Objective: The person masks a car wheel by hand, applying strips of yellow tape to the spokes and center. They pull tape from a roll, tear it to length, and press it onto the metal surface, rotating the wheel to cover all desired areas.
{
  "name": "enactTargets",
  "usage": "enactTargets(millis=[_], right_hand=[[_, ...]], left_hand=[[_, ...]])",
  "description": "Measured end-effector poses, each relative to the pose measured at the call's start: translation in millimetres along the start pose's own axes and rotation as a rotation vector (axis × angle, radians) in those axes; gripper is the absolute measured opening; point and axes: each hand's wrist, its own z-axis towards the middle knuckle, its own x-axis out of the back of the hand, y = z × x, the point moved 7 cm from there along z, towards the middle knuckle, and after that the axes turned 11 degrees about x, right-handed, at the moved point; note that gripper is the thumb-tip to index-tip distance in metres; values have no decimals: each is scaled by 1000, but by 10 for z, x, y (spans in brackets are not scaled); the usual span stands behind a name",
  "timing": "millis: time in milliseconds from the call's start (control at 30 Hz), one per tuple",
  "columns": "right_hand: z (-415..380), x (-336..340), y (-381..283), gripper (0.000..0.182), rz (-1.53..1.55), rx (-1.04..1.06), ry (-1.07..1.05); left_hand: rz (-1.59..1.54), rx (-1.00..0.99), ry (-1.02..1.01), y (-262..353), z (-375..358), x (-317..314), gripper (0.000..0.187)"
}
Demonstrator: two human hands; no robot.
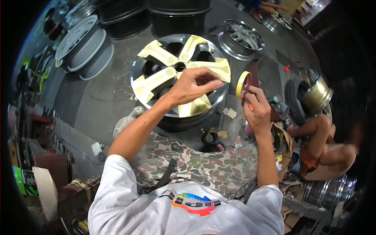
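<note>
A wheel rim [181, 74] lies flat in front of me, its spokes covered with pale yellow masking tape [156, 81]. Over its right lower part is my left hand [196, 85], fingers curled with thumb and fingertips close together; whatever they may pinch is too small to make out. To the right of the rim, my right hand [256, 105] holds a roll of yellow tape [243, 84] upright at its lower edge, between thumb and fingers.
Grey rims [84, 49] stand at the back left, dark ones behind, a chrome rim [242, 39] at the back right. A gold rim [318, 98] and tire are right. A person's bare legs [329, 145] are at the right. Cardboard scraps [231, 113] lie near my knees.
</note>
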Motion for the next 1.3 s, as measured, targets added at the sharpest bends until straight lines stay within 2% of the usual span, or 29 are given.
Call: enactTargets(millis=[33, 100, 233, 300, 367, 433, 567, 633, 700, 900, 1300], right_hand=[[40, -91, -56, 25, 15, 15, -5], [62, -249, -171, 24, -4, 35, -59], [-60, -486, -151, 26, 68, 6, -107], [-38, -493, -153, 27, 92, -3, -80], [-46, -443, -58, 26, 193, -154, 16], [-40, -420, -61, 29, 214, -193, 26], [-97, -510, -105, 31, 332, -205, -34], [-110, -541, -151, 25, 375, -181, -65], [-91, -514, -148, 19, 345, -182, -34], [-92, -489, -95, 15, 288, -233, -10], [-128, -523, -63, 17, 157, -159, -39]], left_hand=[[-86, 24, -66, 6, -43, -54, 27], [-64, 23, -118, 44, -138, -178, 27], [51, 15, -18, -97, -80, -204, 22], [366, -120, 84, 48, -74, -73, 20], [527, -246, 120, 34, -103, -15, 17], [679, -194, 74, -53, -127, -12, 15], [699, -209, 40, -21, -159, -85, 18], [713, -217, 46, 3, -136, -106, 20], [511, -284, 144, 108, -111, -55, 25], [421, -217, 129, 198, -61, -190, 31], [346, -196, 111, 154, 46, -310, 15]])
